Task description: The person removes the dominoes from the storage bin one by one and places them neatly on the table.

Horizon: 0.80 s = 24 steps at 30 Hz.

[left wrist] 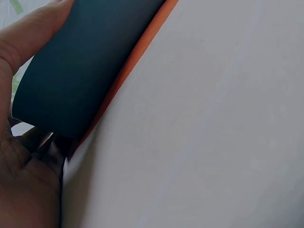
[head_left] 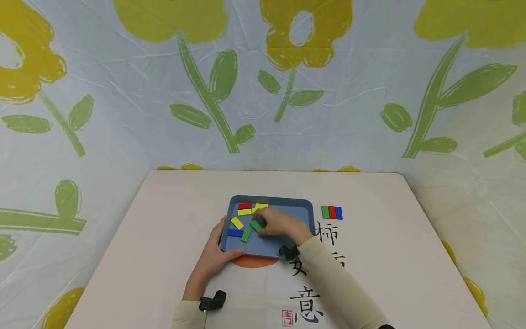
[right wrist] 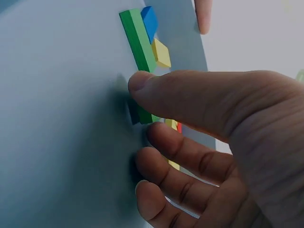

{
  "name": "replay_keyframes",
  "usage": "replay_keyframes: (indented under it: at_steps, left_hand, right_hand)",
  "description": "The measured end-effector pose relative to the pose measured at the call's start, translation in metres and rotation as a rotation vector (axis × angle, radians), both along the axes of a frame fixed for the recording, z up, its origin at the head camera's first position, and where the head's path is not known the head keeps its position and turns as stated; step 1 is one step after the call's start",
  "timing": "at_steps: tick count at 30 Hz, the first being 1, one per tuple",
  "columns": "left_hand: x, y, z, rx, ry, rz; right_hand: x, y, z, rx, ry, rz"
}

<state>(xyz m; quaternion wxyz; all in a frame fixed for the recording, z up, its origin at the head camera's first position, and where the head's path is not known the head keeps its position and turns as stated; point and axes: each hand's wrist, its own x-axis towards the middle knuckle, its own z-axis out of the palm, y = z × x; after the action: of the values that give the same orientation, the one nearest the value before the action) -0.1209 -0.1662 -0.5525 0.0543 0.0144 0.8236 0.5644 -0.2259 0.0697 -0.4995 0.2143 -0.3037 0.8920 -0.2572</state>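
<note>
A creased cloth printed with yellow flowers and green leaves surrounds a smooth pale table marked with black brush characters. On it sits a shallow blue-grey tray with rounded corners, overlapping an orange patch. The left hand grips the tray's near left corner, thumb along the near wall, fingers against the left side. The right hand is partly closed, thumb and forefinger pinching a green block inside the tray, other fingers loosely bent. Just left of it lie a second green block, a blue block and a slanted yellow block. Farther off are a red block and more yellow ones, all flat, straight-edged oblongs. Right of the tray, a green, red and blue trio lies side by side.
</note>
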Motion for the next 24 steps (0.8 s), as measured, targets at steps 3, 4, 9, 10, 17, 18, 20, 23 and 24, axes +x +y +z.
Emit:
replay_keyframes:
  at_steps: [3, 4, 9, 10, 17, 18, 20, 23, 24]
  left_hand:
    - [0.0, 0.0, 0.0, 0.0, -0.006, 0.002]
    - [0.0, 0.0, 0.0, 0.001, -0.006, 0.001]
    - [0.0, 0.0, 0.001, 0.009, -0.001, -0.007]
    - [0.0, 0.0, 0.0, 0.01, -0.002, -0.009]
    - [0.0, -0.001, -0.002, 0.013, -0.004, -0.01]
    - [-0.001, -0.001, -0.002, 0.012, -0.005, -0.009]
    - [-0.001, -0.001, -0.003, 0.008, -0.003, -0.009]
    - [-0.001, 0.0, -0.002, 0.006, 0.003, -0.008]
    - [-0.001, 0.0, -0.002, 0.007, 0.004, -0.007]
  right_hand:
    - [-0.001, 0.004, 0.0, -0.017, -0.014, -0.023]
    - [-0.001, 0.005, 0.001, -0.023, -0.017, -0.031]
    - [-0.002, 0.016, 0.007, -0.062, -0.024, -0.071]
    - [-0.002, 0.018, 0.008, -0.074, -0.023, -0.078]
    - [-0.002, 0.043, 0.016, -0.119, -0.011, -0.16]
    - [-0.002, 0.047, 0.017, -0.122, -0.008, -0.172]
    - [-0.003, 0.055, 0.019, -0.125, 0.007, -0.19]
    - [-0.004, 0.067, 0.021, -0.131, 0.044, -0.211]
    - [-0.004, 0.071, 0.022, -0.131, 0.057, -0.216]
